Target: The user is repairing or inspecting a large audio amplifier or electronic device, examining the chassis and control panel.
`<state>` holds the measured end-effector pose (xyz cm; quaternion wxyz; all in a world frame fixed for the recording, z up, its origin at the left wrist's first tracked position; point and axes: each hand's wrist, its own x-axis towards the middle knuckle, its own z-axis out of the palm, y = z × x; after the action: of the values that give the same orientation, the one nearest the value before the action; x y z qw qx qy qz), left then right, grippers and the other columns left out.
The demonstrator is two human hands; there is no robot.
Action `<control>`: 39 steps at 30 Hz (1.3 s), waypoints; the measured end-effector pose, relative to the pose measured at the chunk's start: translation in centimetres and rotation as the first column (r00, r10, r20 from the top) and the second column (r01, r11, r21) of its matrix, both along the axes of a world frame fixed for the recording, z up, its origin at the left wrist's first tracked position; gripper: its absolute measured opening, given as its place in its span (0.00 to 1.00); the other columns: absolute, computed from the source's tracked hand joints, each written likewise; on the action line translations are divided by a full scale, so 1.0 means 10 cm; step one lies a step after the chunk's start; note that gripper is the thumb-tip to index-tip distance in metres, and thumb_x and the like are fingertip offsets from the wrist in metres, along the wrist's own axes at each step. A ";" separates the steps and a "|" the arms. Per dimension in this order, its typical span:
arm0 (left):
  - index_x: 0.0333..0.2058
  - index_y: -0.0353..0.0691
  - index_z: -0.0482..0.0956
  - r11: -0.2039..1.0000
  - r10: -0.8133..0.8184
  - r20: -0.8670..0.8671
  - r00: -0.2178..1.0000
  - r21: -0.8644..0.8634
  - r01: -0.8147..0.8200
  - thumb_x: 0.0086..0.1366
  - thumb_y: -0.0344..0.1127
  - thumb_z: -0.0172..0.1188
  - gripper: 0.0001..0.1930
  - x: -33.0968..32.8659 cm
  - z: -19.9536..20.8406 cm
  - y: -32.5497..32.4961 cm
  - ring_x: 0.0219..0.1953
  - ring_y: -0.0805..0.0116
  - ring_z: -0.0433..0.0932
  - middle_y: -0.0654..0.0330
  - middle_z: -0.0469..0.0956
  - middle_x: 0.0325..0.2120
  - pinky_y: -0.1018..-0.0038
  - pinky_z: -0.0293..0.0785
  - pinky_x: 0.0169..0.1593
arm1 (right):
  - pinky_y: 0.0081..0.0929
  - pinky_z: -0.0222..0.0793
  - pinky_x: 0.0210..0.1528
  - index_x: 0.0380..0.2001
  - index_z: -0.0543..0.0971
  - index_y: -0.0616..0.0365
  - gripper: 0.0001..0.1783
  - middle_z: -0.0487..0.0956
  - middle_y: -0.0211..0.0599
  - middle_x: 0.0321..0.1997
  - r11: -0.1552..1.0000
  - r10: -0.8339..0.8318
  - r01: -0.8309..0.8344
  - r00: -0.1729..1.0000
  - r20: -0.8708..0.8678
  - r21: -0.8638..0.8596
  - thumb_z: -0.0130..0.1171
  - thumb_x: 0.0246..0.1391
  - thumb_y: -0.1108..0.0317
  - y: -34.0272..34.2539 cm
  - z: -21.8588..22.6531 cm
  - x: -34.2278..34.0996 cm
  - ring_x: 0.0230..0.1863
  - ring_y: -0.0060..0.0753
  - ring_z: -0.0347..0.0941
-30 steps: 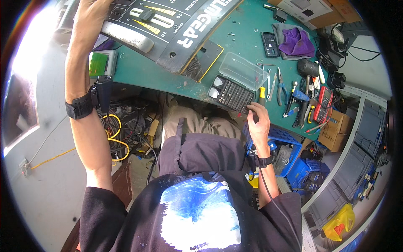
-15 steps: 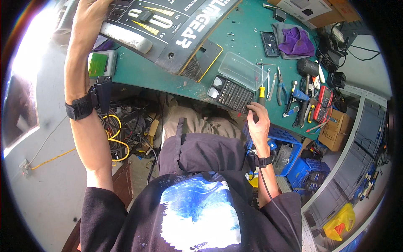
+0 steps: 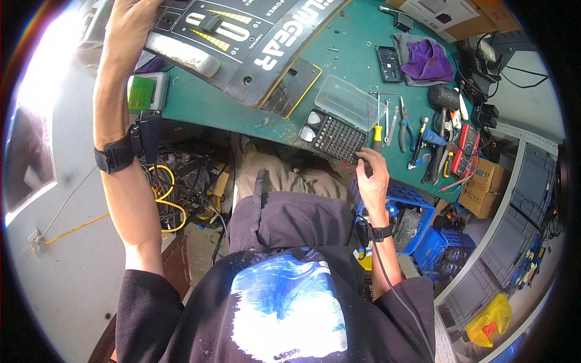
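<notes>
My left hand (image 3: 134, 13) is at the top edge, against the left end of a black machine housing (image 3: 242, 54) with a slider and yellow scale marks; its fingers run out of view. A bit case (image 3: 339, 138) lies at the bench's front edge, filled with rows of small metal bits, its clear lid (image 3: 346, 100) folded back. My right hand (image 3: 374, 175) is at the case's near right corner, with thumb and bent forefinger closed on that corner. Beside the case stands a yellow-handled screwdriver (image 3: 377, 134).
Pliers (image 3: 406, 130), wrenches (image 3: 393, 124), a black mallet (image 3: 443, 97) and a red multimeter (image 3: 465, 151) lie right on the green bench (image 3: 278, 130). Behind are a purple cloth (image 3: 427, 60) and a black tray (image 3: 388, 63). Tangled cables (image 3: 181, 193) hang below left; blue crates (image 3: 445, 248) stand below right.
</notes>
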<state>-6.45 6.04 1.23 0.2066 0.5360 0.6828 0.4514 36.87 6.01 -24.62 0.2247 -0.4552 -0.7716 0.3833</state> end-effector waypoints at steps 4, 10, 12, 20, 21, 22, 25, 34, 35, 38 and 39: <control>0.52 0.34 0.81 1.000 0.005 -0.002 1.000 -0.003 -0.005 0.72 0.33 0.55 0.15 0.02 0.00 0.01 0.40 0.74 0.83 0.57 0.83 0.43 0.79 0.82 0.44 | 0.35 0.77 0.52 0.43 0.82 0.61 0.11 0.82 0.45 0.52 1.000 0.010 -0.011 1.000 0.003 0.023 0.61 0.56 0.78 0.00 -0.02 0.01 0.53 0.48 0.78; 0.52 0.34 0.81 1.000 0.007 0.046 0.999 -0.001 -0.007 0.72 0.34 0.56 0.15 -0.01 -0.01 0.02 0.39 0.74 0.83 0.57 0.83 0.43 0.79 0.82 0.43 | 0.36 0.76 0.53 0.43 0.82 0.61 0.11 0.82 0.45 0.51 1.000 -0.005 0.005 1.000 -0.005 0.005 0.62 0.55 0.78 0.03 0.03 -0.01 0.53 0.48 0.78; 0.52 0.33 0.81 1.000 -0.012 0.077 0.997 0.002 0.012 0.72 0.34 0.56 0.15 -0.02 -0.02 0.02 0.40 0.74 0.82 0.57 0.83 0.43 0.79 0.82 0.44 | 0.36 0.76 0.54 0.42 0.82 0.61 0.10 0.82 0.45 0.50 1.000 -0.018 0.018 1.000 -0.014 -0.012 0.62 0.55 0.78 0.04 0.02 0.00 0.52 0.49 0.78; 0.51 0.32 0.82 1.000 -0.009 -0.051 0.999 0.017 0.010 0.72 0.33 0.55 0.15 -0.03 0.00 -0.02 0.42 0.73 0.82 0.56 0.83 0.43 0.78 0.80 0.46 | 0.39 0.73 0.49 0.38 0.81 0.62 0.08 0.81 0.45 0.41 0.991 0.069 -0.068 0.998 -0.008 0.117 0.64 0.54 0.77 0.38 0.35 -0.38 0.45 0.49 0.78; 0.51 0.32 0.82 1.000 -0.008 -0.050 0.999 0.018 0.009 0.72 0.33 0.55 0.15 -0.02 0.02 -0.02 0.42 0.73 0.82 0.56 0.83 0.43 0.78 0.80 0.46 | 0.40 0.73 0.48 0.38 0.81 0.63 0.07 0.81 0.45 0.39 0.982 0.117 -0.109 0.992 -0.042 0.151 0.64 0.54 0.77 0.45 0.35 -0.46 0.43 0.51 0.78; 0.51 0.33 0.82 1.000 0.019 -0.044 0.999 -0.001 -0.019 0.72 0.33 0.55 0.14 0.01 0.03 -0.03 0.42 0.72 0.82 0.56 0.83 0.43 0.77 0.80 0.46 | 0.40 0.73 0.48 0.38 0.81 0.63 0.07 0.81 0.45 0.39 0.982 0.119 -0.112 0.992 -0.041 0.152 0.64 0.54 0.77 0.49 0.37 -0.55 0.43 0.51 0.78; 0.51 0.33 0.82 1.000 0.014 -0.044 0.999 -0.004 -0.014 0.72 0.32 0.55 0.14 0.04 -0.02 0.04 0.41 0.72 0.82 0.56 0.84 0.43 0.77 0.80 0.47 | 0.43 0.72 0.46 0.38 0.81 0.62 0.08 0.78 0.46 0.37 0.956 0.240 -0.238 0.971 0.009 0.173 0.66 0.53 0.75 0.63 0.27 -0.69 0.42 0.55 0.76; 0.50 0.33 0.82 0.998 0.058 -0.072 0.996 -0.027 -0.060 0.71 0.30 0.54 0.14 0.01 0.04 0.00 0.40 0.73 0.82 0.58 0.84 0.42 0.78 0.80 0.46 | 0.47 0.72 0.46 0.37 0.82 0.60 0.09 0.78 0.46 0.37 0.929 0.343 -0.356 0.931 0.127 0.100 0.67 0.52 0.73 0.67 0.15 -0.97 0.44 0.55 0.76; 0.50 0.33 0.82 0.998 0.059 -0.071 0.996 -0.027 -0.061 0.71 0.30 0.54 0.14 0.00 0.04 0.00 0.40 0.73 0.82 0.58 0.84 0.42 0.78 0.80 0.46 | 0.47 0.72 0.46 0.37 0.82 0.60 0.09 0.78 0.46 0.37 0.929 0.344 -0.357 0.930 0.128 0.100 0.67 0.52 0.73 0.67 0.13 -0.98 0.44 0.55 0.76; 0.51 0.33 0.82 0.998 0.050 0.004 0.999 -0.039 -0.049 0.70 0.30 0.54 0.14 -0.02 0.03 0.01 0.39 0.73 0.82 0.58 0.84 0.41 0.78 0.80 0.45 | 0.48 0.72 0.45 0.36 0.82 0.61 0.08 0.77 0.47 0.36 0.937 0.319 -0.332 0.940 0.122 0.113 0.67 0.52 0.73 0.67 0.11 -0.98 0.43 0.56 0.76; 0.51 0.33 0.82 0.999 0.045 -0.018 0.999 -0.030 -0.046 0.71 0.30 0.54 0.14 -0.01 0.02 0.02 0.39 0.73 0.82 0.58 0.84 0.41 0.78 0.81 0.45 | 0.47 0.73 0.45 0.36 0.82 0.61 0.07 0.78 0.47 0.36 0.939 0.316 -0.328 0.941 0.117 0.105 0.66 0.53 0.73 0.67 0.11 -0.98 0.42 0.56 0.76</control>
<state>-6.53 6.21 1.45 0.1984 0.5212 0.7034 0.4407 27.10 12.74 -23.50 0.1481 -0.3263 -0.8679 0.3439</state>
